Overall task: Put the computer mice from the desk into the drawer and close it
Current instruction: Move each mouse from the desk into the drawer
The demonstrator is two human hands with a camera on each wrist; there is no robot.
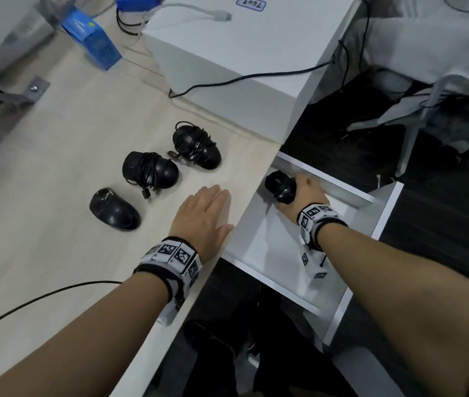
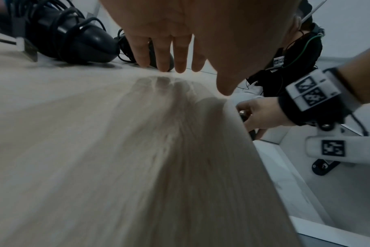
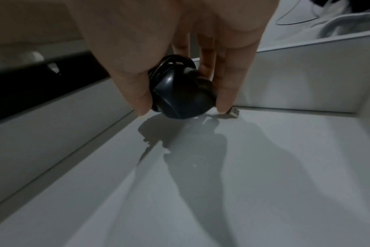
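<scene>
Three black mice lie on the light wood desk (image 1: 55, 173): one with its cable wound round it (image 1: 196, 147), a second wrapped one (image 1: 150, 171) and a bare one (image 1: 114, 210). My left hand (image 1: 204, 213) lies flat on the desk near its right edge, fingers straight, holding nothing. The white drawer (image 1: 382, 204) stands pulled out to the right of the desk. Inside it, my right hand (image 1: 304, 193) grips a fourth black mouse (image 3: 181, 93) with wound cable, low over the drawer floor near the far left corner. Its USB plug (image 3: 233, 113) touches the floor.
A white box (image 1: 227, 53) with a black cable across it sits at the back of the desk, a blue box (image 1: 92, 38) to its left. Another black cable (image 1: 41, 299) runs over the near desk. A chair with white cloth (image 1: 428, 53) stands beyond the drawer.
</scene>
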